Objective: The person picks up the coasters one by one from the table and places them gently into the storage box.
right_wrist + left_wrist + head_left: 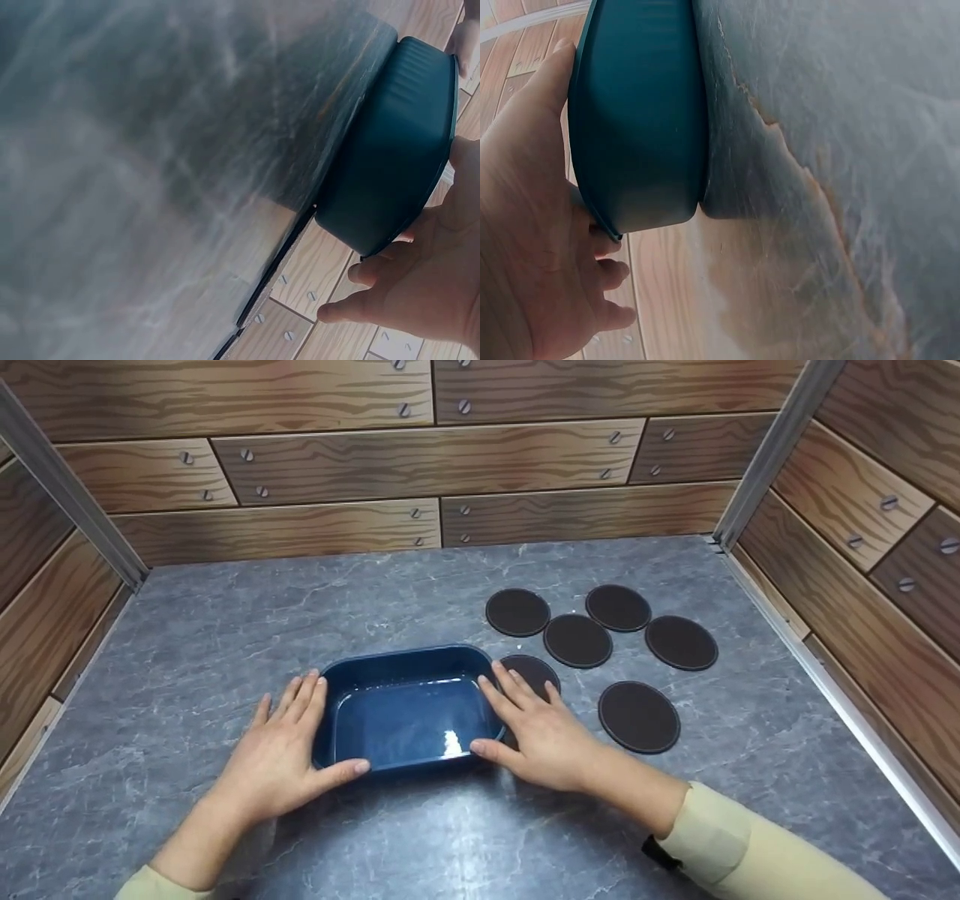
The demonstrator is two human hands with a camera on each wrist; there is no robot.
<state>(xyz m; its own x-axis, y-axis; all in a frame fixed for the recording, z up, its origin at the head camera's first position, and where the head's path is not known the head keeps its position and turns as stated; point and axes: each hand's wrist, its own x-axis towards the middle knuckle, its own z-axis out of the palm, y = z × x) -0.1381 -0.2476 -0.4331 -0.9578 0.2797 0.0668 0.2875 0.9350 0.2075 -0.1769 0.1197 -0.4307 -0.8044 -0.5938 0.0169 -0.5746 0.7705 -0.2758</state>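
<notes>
Head view | blue tray: glare inside | left fingers, right fingers: spread, touching its rim

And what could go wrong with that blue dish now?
The blue dish might slip if lifted: the left hand and right hand rest at its rim, fingers fairly straight. Sliding it rightward could also bump the nearest dark disc, which lies close beside it.
</notes>
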